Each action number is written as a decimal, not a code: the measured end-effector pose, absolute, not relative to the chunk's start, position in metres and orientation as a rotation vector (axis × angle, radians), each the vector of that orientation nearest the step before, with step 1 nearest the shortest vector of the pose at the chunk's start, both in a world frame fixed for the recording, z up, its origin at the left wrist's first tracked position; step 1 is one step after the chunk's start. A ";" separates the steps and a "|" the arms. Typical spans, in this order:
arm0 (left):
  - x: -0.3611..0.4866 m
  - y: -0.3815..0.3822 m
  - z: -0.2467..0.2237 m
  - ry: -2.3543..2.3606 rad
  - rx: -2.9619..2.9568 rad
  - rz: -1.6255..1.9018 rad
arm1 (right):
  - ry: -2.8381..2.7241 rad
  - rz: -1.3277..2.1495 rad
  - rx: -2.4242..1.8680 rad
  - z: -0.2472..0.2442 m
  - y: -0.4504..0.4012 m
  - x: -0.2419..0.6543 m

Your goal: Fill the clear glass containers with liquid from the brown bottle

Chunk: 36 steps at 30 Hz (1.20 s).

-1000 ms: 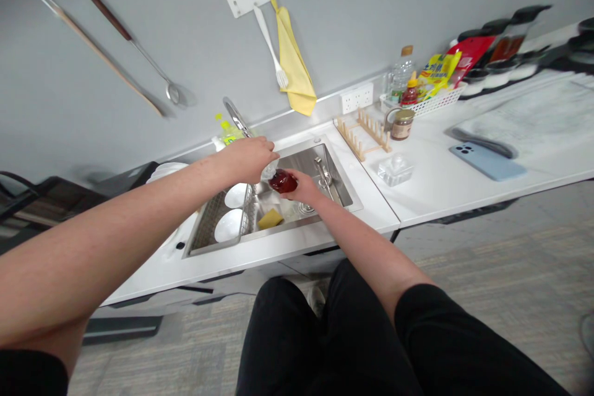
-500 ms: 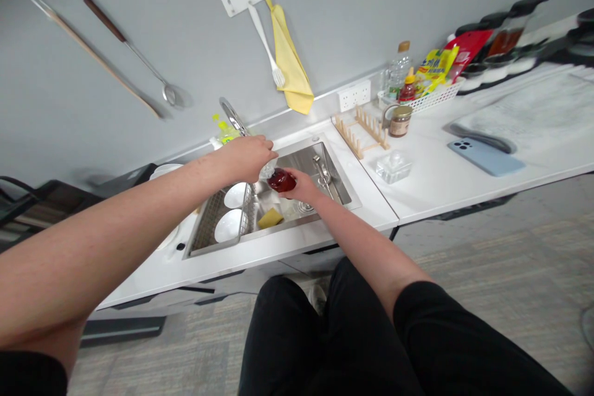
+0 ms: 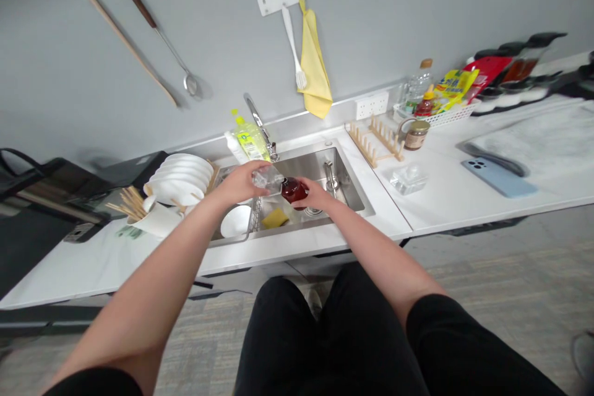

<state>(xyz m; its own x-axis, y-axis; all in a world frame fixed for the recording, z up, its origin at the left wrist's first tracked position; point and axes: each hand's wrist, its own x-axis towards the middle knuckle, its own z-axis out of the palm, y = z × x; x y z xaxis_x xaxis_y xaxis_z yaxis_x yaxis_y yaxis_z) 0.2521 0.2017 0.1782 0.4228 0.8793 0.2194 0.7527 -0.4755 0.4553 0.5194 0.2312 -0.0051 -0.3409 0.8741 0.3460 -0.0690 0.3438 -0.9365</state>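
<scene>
Over the sink (image 3: 366, 198), my left hand (image 3: 248, 180) is wrapped round a clear container (image 3: 268, 179). My right hand (image 3: 315, 193) grips a dark red bottle (image 3: 292, 192), tilted with its neck toward the clear container. The two vessels meet or nearly meet between my hands; whether liquid passes between them cannot be made out. Below them in the sink lies a yellow sponge (image 3: 275, 218), and a white bowl (image 3: 236, 221) rests in the rack at the left of the sink. Behind my left hand stands a yellow-green soap bottle (image 3: 250, 139), beside the faucet (image 3: 260, 120).
Stacked white plates (image 3: 180, 176) and a utensil holder (image 3: 160, 219) stand left of the sink. To the right are a wooden rack (image 3: 378, 143), a jar (image 3: 416, 135), a clear glass box (image 3: 408, 179), a blue phone (image 3: 499, 178) and a white basket (image 3: 450, 116).
My left hand has drawn back and lower, so more of the clear container shows. The view has shifted left, bringing the stacked plates and utensil holder into sight.
</scene>
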 end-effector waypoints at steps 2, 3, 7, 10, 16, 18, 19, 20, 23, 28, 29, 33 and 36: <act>0.237 0.188 0.139 1.330 2.025 0.938 | -1.588 1.244 -0.736 -0.003 0.229 0.518; 0.231 0.178 0.119 1.284 1.837 1.082 | -1.574 1.263 -0.733 -0.002 0.228 0.518; 0.218 0.127 0.052 1.138 1.345 1.469 | -1.474 1.309 -0.702 0.003 0.214 0.519; 0.209 0.095 0.023 1.176 1.254 1.575 | -1.395 1.254 -0.748 0.007 0.190 0.528; 0.194 0.071 -0.005 1.169 1.266 1.507 | -1.367 1.071 -0.988 0.002 0.118 0.564; 0.192 0.069 -0.010 1.161 1.288 1.476 | -1.355 1.053 -1.025 -0.004 0.096 0.572; 0.191 0.069 -0.012 1.158 1.295 1.471 | -1.342 1.061 -1.035 -0.006 0.088 0.574; 0.190 0.069 -0.014 1.152 1.300 1.469 | -1.324 1.075 -1.042 -0.008 0.080 0.575; 0.188 0.068 -0.016 1.123 1.300 1.456 | -1.270 1.112 -1.055 -0.010 0.067 0.576; 0.185 0.067 -0.016 1.144 1.323 1.456 | -1.275 1.114 -1.078 -0.007 0.060 0.579; 0.185 0.067 -0.016 1.150 1.337 1.452 | -1.282 1.113 -1.083 -0.007 0.060 0.580; 0.183 0.067 -0.019 1.175 1.391 1.431 | -1.343 1.106 -1.081 -0.007 0.057 0.585; 0.182 0.066 -0.021 1.180 1.424 1.419 | -1.390 1.106 -1.076 -0.010 0.056 0.585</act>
